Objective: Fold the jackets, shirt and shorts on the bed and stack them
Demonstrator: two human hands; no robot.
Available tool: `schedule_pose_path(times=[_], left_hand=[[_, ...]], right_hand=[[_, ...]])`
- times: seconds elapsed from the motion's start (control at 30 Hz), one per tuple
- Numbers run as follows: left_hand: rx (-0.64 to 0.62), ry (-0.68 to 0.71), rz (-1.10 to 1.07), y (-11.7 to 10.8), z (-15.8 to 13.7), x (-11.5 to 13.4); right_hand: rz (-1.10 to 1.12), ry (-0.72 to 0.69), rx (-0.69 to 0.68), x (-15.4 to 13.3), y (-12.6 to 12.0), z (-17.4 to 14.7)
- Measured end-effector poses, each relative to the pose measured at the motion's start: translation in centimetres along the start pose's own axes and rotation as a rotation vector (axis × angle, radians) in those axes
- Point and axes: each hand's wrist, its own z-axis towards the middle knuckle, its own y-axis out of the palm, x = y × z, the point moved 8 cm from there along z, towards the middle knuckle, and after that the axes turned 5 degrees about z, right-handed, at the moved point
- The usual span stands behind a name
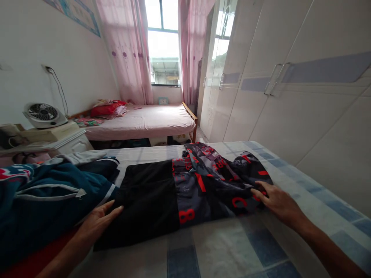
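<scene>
Black-and-red printed garment (185, 189) is laid out across the bed (228, 247), between the person's two hands, closer to the far edge at its collar-label end and well short of the far right corner. Plain black section sits left, red-lettered print right; the print side is rumpled, with a label (213, 154) showing up near the far edge. Left hand (101, 216) is at the black section's left border, thumb and index slightly parted; from where I stand, can't tell if the fingers grip cloth. Right hand (269, 197) is on the printed end, toward the bed's right edge, fingers bent over the fabric; can't tell whether they pinch it or just rest. Teal garment (60, 185) with white trim lies heaped along the bed's left side, just beside the black section, red cloth (37, 251) under it, grey cloth (85, 156) behind. Fan (43, 114) on the cabinet (71, 143), past the far left corner. Wardrobe (307, 127) runs along the right edge.
</scene>
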Motion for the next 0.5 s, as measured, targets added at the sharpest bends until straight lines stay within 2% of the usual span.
schedule_pose_path(times=[0.07,0.17,0.27,0.33,0.4,0.5], left_hand=[[-0.01,-0.033,-0.019,0.1,-0.4,0.5],[0.012,-0.115,-0.044,-0.2,-1.0,1.3],[-0.182,-0.221,-0.127,1.7,-1.6,1.5],[-0.3,-0.24,-0.172,2.9,-2.2,1.8],[-0.308,-0.212,-0.201,3.2,-2.5,2.1],[-0.284,-0.186,-0.26,3.2,-2.9,2.8]], right_hand=[[-0.039,0.001,-0.041,0.6,0.9,0.2],[0.032,-0.024,-0.077,0.9,1.0,0.6],[0.131,-0.055,-0.048,0.1,0.1,1.5],[0.147,-0.057,-0.047,-0.5,-0.1,2.4],[0.12,-0.036,-0.117,-1.0,0.6,3.3],[0.134,-0.036,-0.308,-1.9,2.2,4.1]])
